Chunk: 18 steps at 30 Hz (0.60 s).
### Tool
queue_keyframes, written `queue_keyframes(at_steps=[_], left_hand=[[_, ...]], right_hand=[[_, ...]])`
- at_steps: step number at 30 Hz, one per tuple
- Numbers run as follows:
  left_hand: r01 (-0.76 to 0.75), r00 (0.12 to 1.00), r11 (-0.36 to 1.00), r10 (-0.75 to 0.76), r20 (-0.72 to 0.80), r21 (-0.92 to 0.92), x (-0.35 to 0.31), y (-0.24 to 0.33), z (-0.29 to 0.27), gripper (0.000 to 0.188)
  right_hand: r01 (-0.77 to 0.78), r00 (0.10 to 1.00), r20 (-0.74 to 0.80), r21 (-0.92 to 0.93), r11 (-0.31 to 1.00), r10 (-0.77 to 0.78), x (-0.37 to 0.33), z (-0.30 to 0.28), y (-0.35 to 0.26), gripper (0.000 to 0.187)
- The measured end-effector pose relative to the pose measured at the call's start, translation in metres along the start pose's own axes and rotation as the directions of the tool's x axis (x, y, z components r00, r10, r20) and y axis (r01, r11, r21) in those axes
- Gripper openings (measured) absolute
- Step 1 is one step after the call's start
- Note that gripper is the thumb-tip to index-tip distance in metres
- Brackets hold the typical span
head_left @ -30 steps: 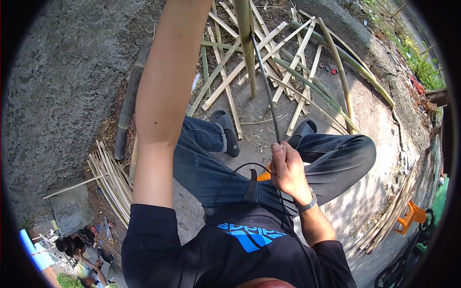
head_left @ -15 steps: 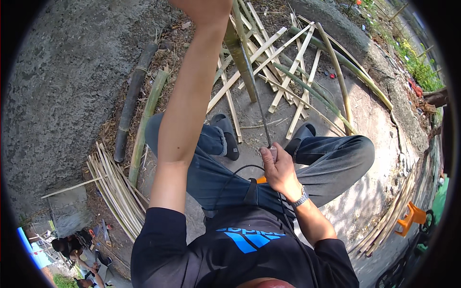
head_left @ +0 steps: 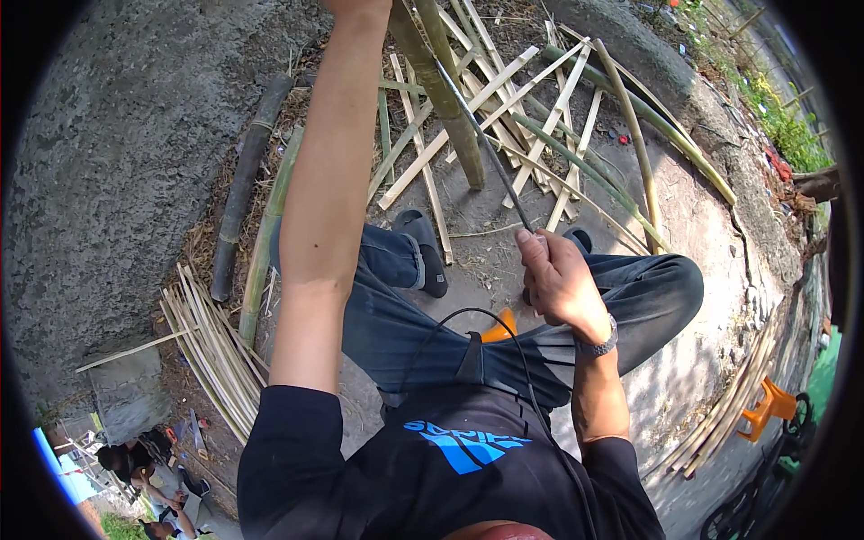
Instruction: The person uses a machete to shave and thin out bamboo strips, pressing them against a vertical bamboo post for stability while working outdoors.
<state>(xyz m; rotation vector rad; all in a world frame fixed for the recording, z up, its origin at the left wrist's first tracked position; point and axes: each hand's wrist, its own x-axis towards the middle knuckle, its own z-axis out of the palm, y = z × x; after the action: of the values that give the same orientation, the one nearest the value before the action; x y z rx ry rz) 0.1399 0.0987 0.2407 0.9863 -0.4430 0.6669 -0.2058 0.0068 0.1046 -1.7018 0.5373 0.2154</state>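
My right hand [head_left: 565, 281], a watch at its wrist, is closed round the handle of a long knife [head_left: 494, 162]. Its thin dark blade runs up and to the left, and its far end meets or overlaps a greenish bamboo pole [head_left: 457, 135]. The pole stands steeply in front of me, its lower end at the ground. My left arm reaches far forward to the pole's upper part. Only the wrist edge of my left hand [head_left: 360, 5] shows at the top rim; its fingers are out of view.
Split bamboo strips [head_left: 504, 85] lie crossed beyond my feet. A dark bamboo pole [head_left: 247, 189] and a green one [head_left: 274, 234] lie at left, near a strip bundle [head_left: 211, 351]. Another bundle [head_left: 729, 405] and an orange chair [head_left: 767, 409] are at right. People sit at lower left.
My right hand has moved right and slightly up with the knife, and the blade now slants more. My left arm has shifted left and farther up out of view.
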Motion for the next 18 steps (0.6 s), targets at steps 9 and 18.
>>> queue_keyframes(at_steps=[9, 18], left_hand=[[-0.212, 0.967, 0.966, 0.229, -0.110, 0.149, -0.007, -0.016, 0.010, 0.047], [0.045, 0.997, 0.978, -0.029, -0.078, 0.203, -0.014, -0.001, 0.022, 0.045]], right_hand=[[0.162, 0.972, -0.136, -0.196, 0.967, -0.191, 0.042, 0.007, 0.025, 0.059], [0.210, 0.965, -0.116, -0.192, 0.959, -0.235, 0.065, 0.001, 0.019, 0.063]])
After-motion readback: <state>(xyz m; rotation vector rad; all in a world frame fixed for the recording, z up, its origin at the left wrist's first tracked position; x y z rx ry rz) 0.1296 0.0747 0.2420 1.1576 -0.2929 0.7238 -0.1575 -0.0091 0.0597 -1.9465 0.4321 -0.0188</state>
